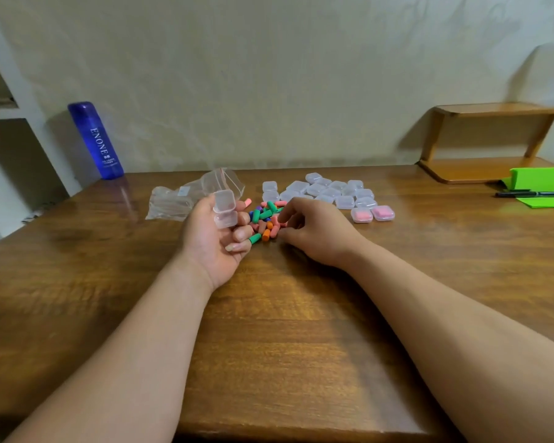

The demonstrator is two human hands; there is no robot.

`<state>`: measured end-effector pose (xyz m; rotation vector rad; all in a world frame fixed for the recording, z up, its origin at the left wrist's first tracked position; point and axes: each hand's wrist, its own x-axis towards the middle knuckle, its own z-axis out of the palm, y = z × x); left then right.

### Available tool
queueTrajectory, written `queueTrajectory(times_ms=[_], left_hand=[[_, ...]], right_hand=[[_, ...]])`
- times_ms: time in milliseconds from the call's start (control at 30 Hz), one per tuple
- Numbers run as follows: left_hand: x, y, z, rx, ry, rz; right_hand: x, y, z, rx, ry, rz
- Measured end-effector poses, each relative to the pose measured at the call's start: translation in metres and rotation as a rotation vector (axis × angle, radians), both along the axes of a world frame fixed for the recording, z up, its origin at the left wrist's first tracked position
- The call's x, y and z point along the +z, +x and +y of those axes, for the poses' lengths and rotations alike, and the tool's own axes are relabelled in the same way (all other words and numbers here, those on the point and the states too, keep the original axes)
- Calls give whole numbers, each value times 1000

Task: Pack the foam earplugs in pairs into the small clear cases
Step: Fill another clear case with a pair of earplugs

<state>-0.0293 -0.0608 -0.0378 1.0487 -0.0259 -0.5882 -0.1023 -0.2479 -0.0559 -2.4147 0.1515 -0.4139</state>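
Wooden table (269, 314), frame centre: left hand (211, 238) grips open clear case (225, 208); right hand (314, 231) fingers curled into earplug pile (264, 219), whether pinching one unclear.

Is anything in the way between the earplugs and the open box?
Nothing visible. The right hand is at the earplug pile, and the open case in the left hand sits beside it.

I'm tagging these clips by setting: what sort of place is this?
Likely a room at home, not a workshop: a wooden desk against a plain wall, a small wooden shelf at its right end, and a blue bottle in the corner.
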Motion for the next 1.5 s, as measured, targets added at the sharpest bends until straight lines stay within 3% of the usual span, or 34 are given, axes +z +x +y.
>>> queueTrajectory(times_ms=[167, 400, 567, 767, 967, 1233, 1367, 1500], left_hand=[[-1, 0, 0, 19, -11, 12], [-1, 4, 1, -2, 12, -7], [-1, -2, 0, -98, 66, -33], [-4, -8, -3, -212, 50, -141], [-4, -12, -5, -237, 13, -171], [-5, -9, -2, -224, 7, -154], [-7, -3, -4, -211, -5, -134], [-6, -1, -2, -85, 9, -95]], right_hand=[[0, 7, 11, 31, -187, 1], [7, 13, 15, -6, -286, 0], [9, 9, 7, -74, -122, -21], [15, 5, 19, -21, 212, -389], [15, 0, 41, 148, 24, -303], [17, -1, 43, 157, -9, -266], [16, 1, 38, 101, 164, -335], [14, 7, 16, -135, 350, -425]])
